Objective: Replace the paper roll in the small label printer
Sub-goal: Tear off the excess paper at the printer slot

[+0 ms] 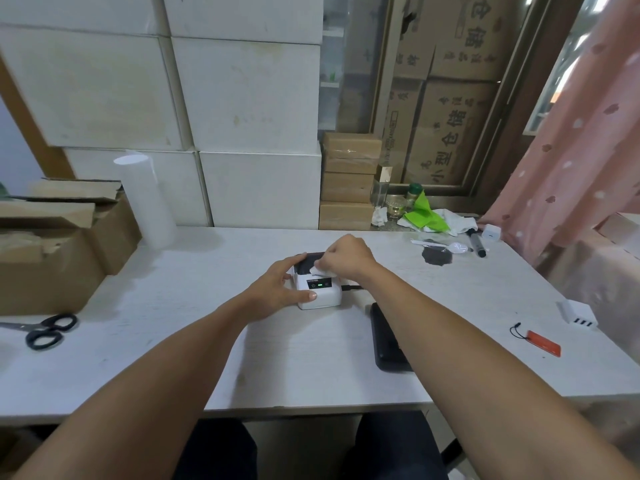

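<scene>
A small white label printer (320, 293) with a green light on its top panel sits mid-table, its lid raised at the back over a dark compartment. My left hand (278, 287) clasps the printer's left side, thumb on its front corner. My right hand (346, 257) is over the open compartment, fingers pinched on a white paper roll (320, 270) that rests at the compartment's mouth. Most of the roll is hidden under the fingers. A black cable (351, 288) leaves the printer's right side.
A black flat device (388, 337) lies right of the printer. Scissors (45, 330) lie at the left edge beside open cardboard boxes (52, 251). A white roll (149, 199) stands at the back left. A marker (477, 244), spoon, charger (578, 315) and orange tag (543, 342) are on the right.
</scene>
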Demonstrator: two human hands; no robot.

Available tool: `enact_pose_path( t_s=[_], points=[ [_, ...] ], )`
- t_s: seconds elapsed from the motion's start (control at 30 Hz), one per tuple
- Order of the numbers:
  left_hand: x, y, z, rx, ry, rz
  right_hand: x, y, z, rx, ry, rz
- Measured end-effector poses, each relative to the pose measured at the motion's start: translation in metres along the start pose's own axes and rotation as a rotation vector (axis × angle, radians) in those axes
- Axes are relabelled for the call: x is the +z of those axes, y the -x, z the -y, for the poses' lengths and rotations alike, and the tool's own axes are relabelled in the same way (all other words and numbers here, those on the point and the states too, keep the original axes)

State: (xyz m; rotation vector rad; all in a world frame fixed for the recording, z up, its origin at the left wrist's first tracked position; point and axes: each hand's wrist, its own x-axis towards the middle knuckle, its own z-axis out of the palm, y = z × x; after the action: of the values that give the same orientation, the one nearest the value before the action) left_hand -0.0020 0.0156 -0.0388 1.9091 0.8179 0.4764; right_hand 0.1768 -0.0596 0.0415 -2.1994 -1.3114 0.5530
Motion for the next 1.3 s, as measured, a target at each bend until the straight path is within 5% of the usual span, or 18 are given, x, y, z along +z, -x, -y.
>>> enact_pose_path(
  t_s=[0.33,0.57,1.3],
  points=[
    [0.001,-0.002,0.003,-0.012,0.002,0.005,-0.004,-0.006,-0.014,0.181,-0.285,-0.083],
    [0.001,0.000,0.001,-0.015,-0.007,-0.004,-0.045,-0.007,-0.040,0.270,-0.386,-0.301],
    [0.003,-0.001,-0.002,-0.018,-0.006,-0.021,-0.051,-0.010,-0.145,0.373,-0.066,-0.439]
  ],
)
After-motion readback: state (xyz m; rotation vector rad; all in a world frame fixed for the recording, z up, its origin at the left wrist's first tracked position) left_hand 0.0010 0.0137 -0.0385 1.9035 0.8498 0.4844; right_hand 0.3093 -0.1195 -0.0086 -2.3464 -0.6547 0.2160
